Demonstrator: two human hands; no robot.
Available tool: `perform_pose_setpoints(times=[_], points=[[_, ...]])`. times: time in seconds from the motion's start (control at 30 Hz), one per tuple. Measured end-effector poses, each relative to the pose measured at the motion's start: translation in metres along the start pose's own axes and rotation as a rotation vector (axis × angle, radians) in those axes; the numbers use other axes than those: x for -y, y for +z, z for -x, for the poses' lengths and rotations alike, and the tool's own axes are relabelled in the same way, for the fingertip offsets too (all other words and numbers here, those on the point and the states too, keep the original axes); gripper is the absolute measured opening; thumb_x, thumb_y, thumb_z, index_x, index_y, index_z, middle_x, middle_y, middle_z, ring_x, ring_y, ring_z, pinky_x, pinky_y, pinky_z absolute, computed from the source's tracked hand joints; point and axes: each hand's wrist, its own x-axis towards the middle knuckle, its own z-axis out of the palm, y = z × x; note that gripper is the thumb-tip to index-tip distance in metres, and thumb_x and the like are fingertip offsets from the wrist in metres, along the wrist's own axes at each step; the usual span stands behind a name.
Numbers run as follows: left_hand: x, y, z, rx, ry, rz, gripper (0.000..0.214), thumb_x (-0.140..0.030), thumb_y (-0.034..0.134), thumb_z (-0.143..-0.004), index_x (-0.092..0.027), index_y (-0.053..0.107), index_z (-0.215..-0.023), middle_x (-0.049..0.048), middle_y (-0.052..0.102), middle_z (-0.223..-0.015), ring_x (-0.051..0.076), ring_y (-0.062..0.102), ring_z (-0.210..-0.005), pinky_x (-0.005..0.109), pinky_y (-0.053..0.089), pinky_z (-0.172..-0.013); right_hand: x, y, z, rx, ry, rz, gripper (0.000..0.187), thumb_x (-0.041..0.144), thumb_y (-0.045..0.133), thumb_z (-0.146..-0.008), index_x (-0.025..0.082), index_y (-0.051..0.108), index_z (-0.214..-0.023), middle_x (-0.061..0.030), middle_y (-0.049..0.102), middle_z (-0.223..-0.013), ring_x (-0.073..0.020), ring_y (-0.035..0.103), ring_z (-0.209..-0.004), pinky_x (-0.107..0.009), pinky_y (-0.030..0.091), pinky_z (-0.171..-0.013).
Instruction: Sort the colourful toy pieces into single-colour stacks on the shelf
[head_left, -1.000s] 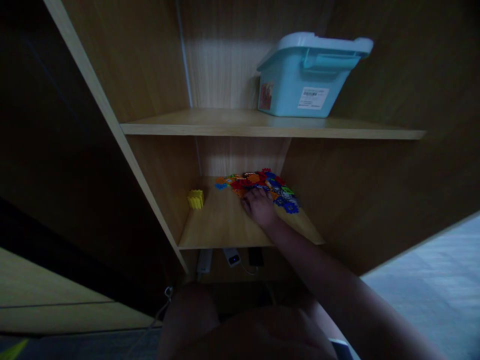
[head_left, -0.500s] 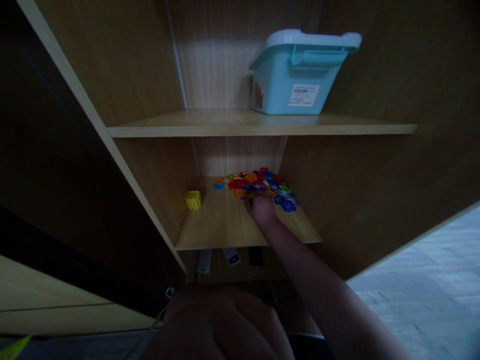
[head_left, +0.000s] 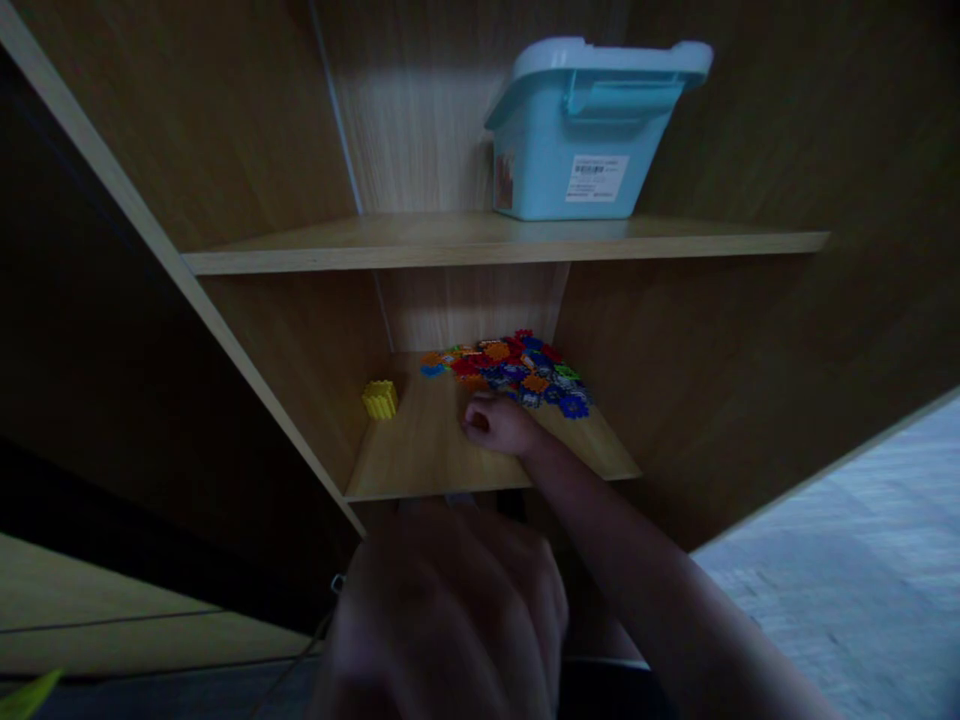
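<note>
My right hand [head_left: 495,421] is over the lower shelf, just in front of a pile of colourful plastic gear pieces [head_left: 517,370]. Its fingers are curled closed; whatever they hold, if anything, I cannot make out. The pile mixes red, orange, blue and a few green pieces. To the left of the hand, a yellow stack of gear-shaped pieces [head_left: 380,399] stands near the cabinet's side wall. My left hand [head_left: 450,620] fills the bottom middle, close to the camera and blurred. Its back faces me with the knuckles bent, and what lies under the curled fingers is hidden.
A light-blue plastic tub [head_left: 585,140] with a white rim sits on the upper shelf [head_left: 420,240], whose front edge runs above my right hand. Wooden side walls enclose the shelves. Below, a thin cable [head_left: 300,655] hangs on the left.
My right hand has drawn back from the pile toward the left and front, its fingers curled. My left hand has risen into view, covering the devices under the lower shelf.
</note>
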Motion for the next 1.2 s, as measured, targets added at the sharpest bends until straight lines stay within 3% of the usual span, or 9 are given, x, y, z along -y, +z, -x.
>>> perform_pose_setpoints(times=[0.07,0.1,0.2,0.33,0.47,0.67,0.8,1.0,1.2], points=[[0.029,0.002,-0.018,-0.101,0.002,0.003,0.039,-0.060,0.051,-0.108,-0.031,0.077,-0.107,0.0019,0.073,-0.073,0.013,0.059,-0.051,0.030,0.052,-0.054,0.003,-0.002,0.001,-0.012,0.060,0.016,0.012,0.029,0.064,-0.099,0.022,0.071,-0.091,-0.0039,0.073,-0.095,-0.0187,0.067,-0.090,-0.030,0.049,-0.085],[0.045,0.001,-0.024,-0.208,0.004,-0.037,0.035,-0.053,0.053,-0.109,-0.027,0.076,-0.106,0.0018,0.074,-0.076,0.012,0.059,-0.052,0.028,0.052,-0.056,0.004,-0.004,0.001,-0.033,0.110,0.041,0.016,0.029,0.061,-0.102,0.021,0.072,-0.093,-0.0052,0.075,-0.097,-0.0191,0.068,-0.091,-0.030,0.049,-0.084],[0.095,-0.016,-0.033,-0.302,-0.154,-0.424,0.018,-0.032,0.061,-0.106,-0.022,0.077,-0.108,0.0036,0.077,-0.087,0.016,0.071,-0.078,0.029,0.058,-0.075,0.004,-0.011,0.000,-0.110,0.360,0.196,0.032,0.031,0.047,-0.110,0.019,0.075,-0.101,-0.0101,0.079,-0.102,-0.0209,0.072,-0.089,-0.030,0.051,-0.080],[0.154,-0.048,-0.023,-0.211,-0.245,-0.826,0.023,-0.015,0.057,-0.101,-0.023,0.077,-0.107,0.0058,0.079,-0.104,0.023,0.071,-0.107,0.040,0.057,-0.101,-0.001,-0.015,-0.002,-0.167,0.690,0.418,0.048,0.037,0.036,-0.114,0.015,0.078,-0.108,-0.0174,0.082,-0.101,-0.0254,0.077,-0.085,-0.033,0.054,-0.076],[0.190,-0.067,-0.006,-0.086,-0.320,-0.954,0.026,-0.012,0.060,-0.097,-0.023,0.078,-0.113,0.0076,0.077,-0.116,0.026,0.070,-0.115,0.044,0.056,-0.107,-0.006,-0.019,-0.002,-0.124,0.721,0.465,0.048,0.038,0.038,-0.113,0.014,0.080,-0.109,-0.0191,0.082,-0.100,-0.0280,0.079,-0.087,-0.035,0.057,-0.076],[0.207,-0.075,0.006,0.002,-0.359,-0.887,0.019,-0.015,0.066,-0.096,-0.022,0.078,-0.109,0.0079,0.078,-0.119,0.025,0.070,-0.116,0.045,0.055,-0.110,-0.023,-0.042,0.018,-0.156,0.657,0.536,0.043,0.036,0.042,-0.112,0.013,0.078,-0.116,-0.0225,0.078,-0.114,-0.0325,0.074,-0.108,-0.039,0.055,-0.090],[0.210,-0.073,0.005,0.036,-0.357,-0.853,0.015,-0.017,0.070,-0.095,-0.023,0.078,-0.106,0.0067,0.079,-0.120,0.024,0.071,-0.118,0.045,0.055,-0.112,-0.035,-0.048,0.033,-0.213,0.760,0.559,0.038,0.025,0.045,-0.107,0.009,0.075,-0.123,-0.0282,0.073,-0.124,-0.0379,0.067,-0.117,-0.048,0.051,-0.099],[0.210,-0.067,0.003,0.063,-0.359,-0.840,0.014,-0.017,0.068,-0.098,-0.025,0.078,-0.104,0.0053,0.080,-0.113,0.023,0.073,-0.111,0.046,0.057,-0.109,-0.031,-0.041,0.036,-0.282,0.819,0.508,0.034,0.038,0.055,-0.105,0.015,0.077,-0.116,-0.0230,0.073,-0.121,-0.0387,0.065,-0.117,-0.047,0.052,-0.096],[0.206,-0.066,0.002,0.052,-0.362,-0.822,0.010,-0.018,0.070,-0.097,-0.025,0.078,-0.097,0.0068,0.080,-0.118,0.025,0.072,-0.119,0.048,0.055,-0.113,-0.034,-0.042,0.037,-0.282,0.779,0.483,0.026,0.034,0.062,-0.101,0.017,0.079,-0.112,-0.0210,0.074,-0.122,-0.0364,0.066,-0.116,-0.044,0.052,-0.096]])
